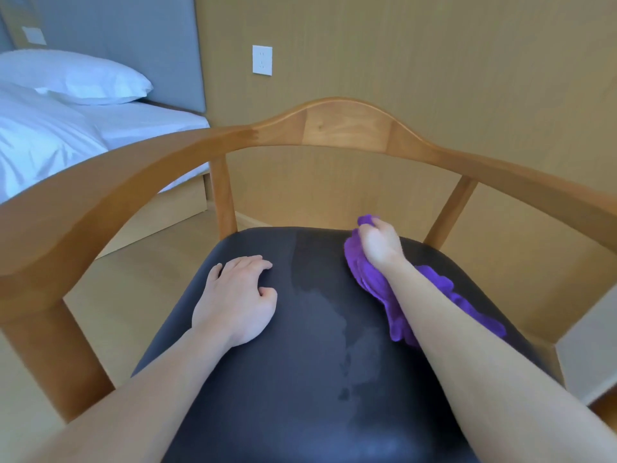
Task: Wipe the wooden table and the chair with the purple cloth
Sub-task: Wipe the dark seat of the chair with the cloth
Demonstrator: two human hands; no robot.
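Chair seat (300, 329): cloth (370, 279) (purple) under right hand (379, 243)
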